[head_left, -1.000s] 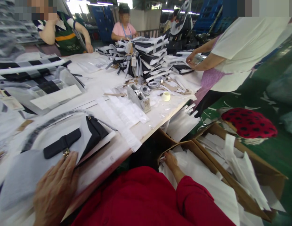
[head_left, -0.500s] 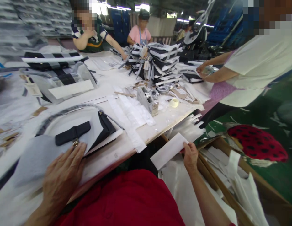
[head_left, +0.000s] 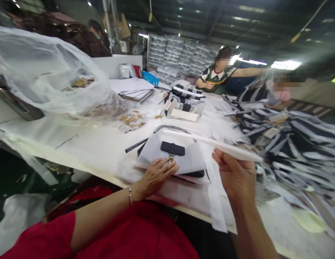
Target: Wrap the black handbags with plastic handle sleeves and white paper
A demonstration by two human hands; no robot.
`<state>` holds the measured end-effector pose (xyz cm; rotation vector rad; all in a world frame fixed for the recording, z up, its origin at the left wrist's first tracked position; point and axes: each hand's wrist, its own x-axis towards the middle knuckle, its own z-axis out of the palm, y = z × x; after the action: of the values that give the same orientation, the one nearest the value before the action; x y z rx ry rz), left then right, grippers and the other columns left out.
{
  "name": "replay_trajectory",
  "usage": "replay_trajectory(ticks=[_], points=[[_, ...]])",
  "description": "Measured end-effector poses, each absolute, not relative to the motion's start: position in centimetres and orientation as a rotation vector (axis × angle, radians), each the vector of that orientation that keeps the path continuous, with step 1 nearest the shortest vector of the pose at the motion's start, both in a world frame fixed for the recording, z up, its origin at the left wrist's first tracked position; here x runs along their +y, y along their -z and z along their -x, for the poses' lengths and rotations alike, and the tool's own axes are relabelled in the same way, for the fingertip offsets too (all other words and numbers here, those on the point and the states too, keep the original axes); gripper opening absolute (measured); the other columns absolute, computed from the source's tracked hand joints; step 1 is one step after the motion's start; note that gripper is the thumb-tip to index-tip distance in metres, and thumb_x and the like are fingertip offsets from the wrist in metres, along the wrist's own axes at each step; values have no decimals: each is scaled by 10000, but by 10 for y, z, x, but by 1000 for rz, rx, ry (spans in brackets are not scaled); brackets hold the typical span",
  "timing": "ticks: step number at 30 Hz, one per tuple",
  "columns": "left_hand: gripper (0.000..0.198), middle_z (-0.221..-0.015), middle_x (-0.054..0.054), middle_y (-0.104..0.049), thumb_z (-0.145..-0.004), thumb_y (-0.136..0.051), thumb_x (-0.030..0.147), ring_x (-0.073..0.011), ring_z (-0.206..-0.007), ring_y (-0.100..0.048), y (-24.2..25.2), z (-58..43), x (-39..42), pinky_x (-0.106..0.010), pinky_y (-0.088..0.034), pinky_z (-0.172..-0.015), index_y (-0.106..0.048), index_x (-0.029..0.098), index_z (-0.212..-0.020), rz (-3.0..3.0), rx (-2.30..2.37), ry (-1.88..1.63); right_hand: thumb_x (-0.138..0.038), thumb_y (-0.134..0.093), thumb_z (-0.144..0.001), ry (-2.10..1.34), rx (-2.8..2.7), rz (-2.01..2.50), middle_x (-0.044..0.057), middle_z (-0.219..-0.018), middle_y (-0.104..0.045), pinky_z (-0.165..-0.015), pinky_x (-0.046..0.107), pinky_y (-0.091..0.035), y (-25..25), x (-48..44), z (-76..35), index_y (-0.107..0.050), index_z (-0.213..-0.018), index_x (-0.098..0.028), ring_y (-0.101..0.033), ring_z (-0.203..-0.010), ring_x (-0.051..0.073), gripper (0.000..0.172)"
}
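Note:
A small grey purse (head_left: 159, 153) with a black strap tab and a metal clasp lies on white paper at the table's near edge. My left hand (head_left: 156, 174) rests flat on its near side, fingers spread, fingertips by the clasp. My right hand (head_left: 236, 176) is raised to the right of the purse, fingers closed on a long white sheet of paper (head_left: 223, 145) that stretches edge-on above the purse. A dark strap (head_left: 135, 145) runs out from under the purse to the left.
White table (head_left: 83, 144) with scattered tan tags (head_left: 131, 120). A large clear plastic bag (head_left: 48, 75) stands at the left. Striped black-and-white bags (head_left: 286, 133) are piled at the right, more at the back (head_left: 183, 99). Other people work at the far side.
My right hand lifted a white sheet from the cardboard box at my right and brought it over the purse. My view swung left. My left hand stayed on the purse.

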<state>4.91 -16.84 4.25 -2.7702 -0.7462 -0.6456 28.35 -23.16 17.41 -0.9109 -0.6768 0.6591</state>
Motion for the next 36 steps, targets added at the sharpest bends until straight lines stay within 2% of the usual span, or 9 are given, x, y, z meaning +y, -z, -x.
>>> replay_trajectory(ticks=[5,11,14,19,25,30,32,34,36], points=[[563,-1456,-96,-499,-924,-465,93,-231,-1337,-455,-45,-46,-173,-411,-377,-1100,-385,242,-1461,2774,-743,723,-252,-843,-596,-1012,-1086,1095,27,-983,-725,-820,354,-559,-153,-167,-274,-642,-750,-194,-675,-944,199,260],[486,-1213,-95,-612,-943,-451,145,-222,-1053,-594,-47,-49,-170,-400,-474,-933,-435,235,-1419,2846,-773,725,-214,-655,-622,-1111,-1654,1497,80,-1033,-726,-837,356,-492,-124,-148,-303,-679,-692,-179,-664,-918,234,81],[434,-1185,-95,-615,-964,-432,170,-214,-1026,-592,-42,-49,-167,-407,-459,-937,-453,218,-1396,2858,-724,809,-156,-490,-633,-934,-1853,1537,56,-1053,-722,-939,368,-447,-114,-145,-315,-702,-724,-201,-645,-1015,233,236],[525,-1162,-123,-616,-961,-431,123,-197,-1062,-580,-36,-45,-166,-353,-474,-922,-295,112,-1468,2804,-699,1121,-95,-404,-595,-772,-2055,1504,38,-1027,-719,-925,351,-451,-105,-144,-317,-693,-744,-215,-642,-986,212,347],[461,-1029,-117,-628,-952,-393,76,-208,-919,-591,-41,-47,-168,-360,-512,-829,-365,64,-1411,2839,-748,960,-50,-412,-587,-729,-2082,1513,45,-1096,-709,-968,379,-461,-95,-148,-318,-706,-758,-219,-641,-1041,216,380],[423,-1030,-114,-626,-960,-386,84,-205,-916,-588,-39,-47,-168,-376,-516,-838,-385,70,-1383,2862,-731,882,-13,-432,-648,-560,-2183,1706,27,-1221,-692,-1054,437,-448,-127,-147,-322,-777,-772,-255,-647,-1122,231,439],[416,-1033,-111,-625,-966,-383,92,-203,-927,-590,-39,-46,-168,-378,-516,-854,-384,76,-1381,2869,-729,887,-55,-461,-746,-403,-2190,1731,28,-1208,-701,-1054,453,-460,-146,-149,-309,-784,-853,-268,-661,-1104,233,401],[404,-1027,-106,-622,-969,-384,98,-203,-934,-591,-40,-46,-168,-380,-517,-859,-392,80,-1372,2874,-737,890,-159,-512,-843,-315,-2213,1657,38,-1232,-692,-1065,454,-461,-156,-153,-287,-761,-1023,-269,-649,-1135,237,326],[366,-1019,-97,-618,-973,-393,113,-204,-939,-590,-41,-47,-167,-380,-517,-865,-431,91,-1336,2883,-739,890,-263,-570,-876,-332,-2291,1565,63,-1269,-673,-1075,443,-459,-152,-159,-261,-707,-1171,-246,-621,-1188,246,325]])
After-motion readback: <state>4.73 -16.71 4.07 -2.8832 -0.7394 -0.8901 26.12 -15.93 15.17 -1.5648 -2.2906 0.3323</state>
